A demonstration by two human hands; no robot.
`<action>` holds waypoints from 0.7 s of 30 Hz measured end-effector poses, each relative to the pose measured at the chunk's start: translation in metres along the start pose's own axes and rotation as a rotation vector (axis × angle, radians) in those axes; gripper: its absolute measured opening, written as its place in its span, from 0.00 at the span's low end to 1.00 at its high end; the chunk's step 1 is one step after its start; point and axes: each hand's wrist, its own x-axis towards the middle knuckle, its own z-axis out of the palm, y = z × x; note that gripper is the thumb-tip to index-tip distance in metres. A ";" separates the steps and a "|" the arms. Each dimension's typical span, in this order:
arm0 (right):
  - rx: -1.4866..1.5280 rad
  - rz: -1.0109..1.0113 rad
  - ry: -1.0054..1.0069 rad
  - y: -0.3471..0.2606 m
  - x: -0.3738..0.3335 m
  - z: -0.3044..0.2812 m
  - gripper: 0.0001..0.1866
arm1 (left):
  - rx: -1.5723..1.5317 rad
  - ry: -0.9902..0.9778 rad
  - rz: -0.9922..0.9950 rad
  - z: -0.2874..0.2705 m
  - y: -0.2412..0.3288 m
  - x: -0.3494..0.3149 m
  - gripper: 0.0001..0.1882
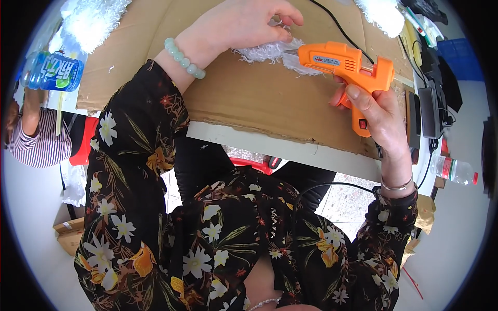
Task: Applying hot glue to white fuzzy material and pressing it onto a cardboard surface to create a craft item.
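Note:
My right hand (376, 106) grips an orange hot glue gun (340, 58) by its handle, fingers at the trigger. The gun's nozzle points left, right at a strip of white shaggy fabric (262, 53). Over that fabric, my left hand (254, 23) is curled, thumb and fingers bent around its upper edge; the hand hides part of the strip. Both lie above a brown cardboard sheet (233, 98) that covers the table.
More white fluffy material lies at the far left (93, 20) and far right (381, 15). A blue-labelled bottle (54, 71) is at left, near another person's striped sleeve (41, 137). At right are a black power adapter (429, 111) with cables and a clear bottle (456, 170).

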 end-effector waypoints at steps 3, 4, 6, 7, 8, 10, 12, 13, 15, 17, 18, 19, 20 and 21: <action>0.020 0.008 0.007 0.000 -0.002 0.000 0.19 | 0.014 0.025 0.037 0.001 0.000 -0.001 0.14; 0.023 0.010 0.019 0.000 -0.003 0.001 0.18 | 0.022 0.031 0.040 0.001 0.000 -0.002 0.14; 0.017 0.015 0.012 -0.001 -0.004 -0.001 0.17 | 0.018 0.028 0.051 0.000 0.001 -0.001 0.14; 0.012 0.021 0.006 -0.001 -0.004 -0.002 0.17 | 0.014 0.023 0.061 -0.001 0.001 -0.001 0.14; 0.011 0.020 0.005 -0.001 -0.005 -0.002 0.17 | 0.014 0.024 0.061 0.000 0.001 -0.001 0.14; 0.003 0.021 0.010 -0.001 -0.005 -0.002 0.17 | 0.045 0.033 0.068 0.001 0.001 -0.001 0.14; -0.006 0.027 0.008 -0.001 -0.006 -0.004 0.17 | 0.037 0.029 0.068 0.002 0.000 0.000 0.14; -0.014 0.029 0.006 -0.002 -0.007 -0.004 0.17 | 0.032 0.025 0.069 0.002 0.001 0.000 0.14; -0.028 0.038 0.002 -0.003 -0.008 -0.005 0.17 | 0.037 0.029 0.058 0.002 0.002 0.000 0.14; -0.039 0.045 -0.003 -0.003 -0.007 -0.006 0.17 | 0.044 0.032 0.047 0.002 0.003 -0.001 0.14; -0.052 0.054 -0.005 -0.002 -0.006 -0.007 0.17 | 0.044 0.027 0.049 0.002 0.002 -0.001 0.14; -0.066 0.063 -0.007 -0.002 -0.006 -0.008 0.17 | 0.043 0.023 0.051 0.002 0.002 -0.001 0.14; -0.066 0.063 -0.007 -0.002 -0.005 -0.007 0.17 | 0.043 0.023 0.050 0.003 0.002 -0.001 0.14; -0.066 0.061 0.003 -0.003 -0.004 -0.006 0.17 | 0.058 0.026 0.052 0.003 0.002 -0.001 0.14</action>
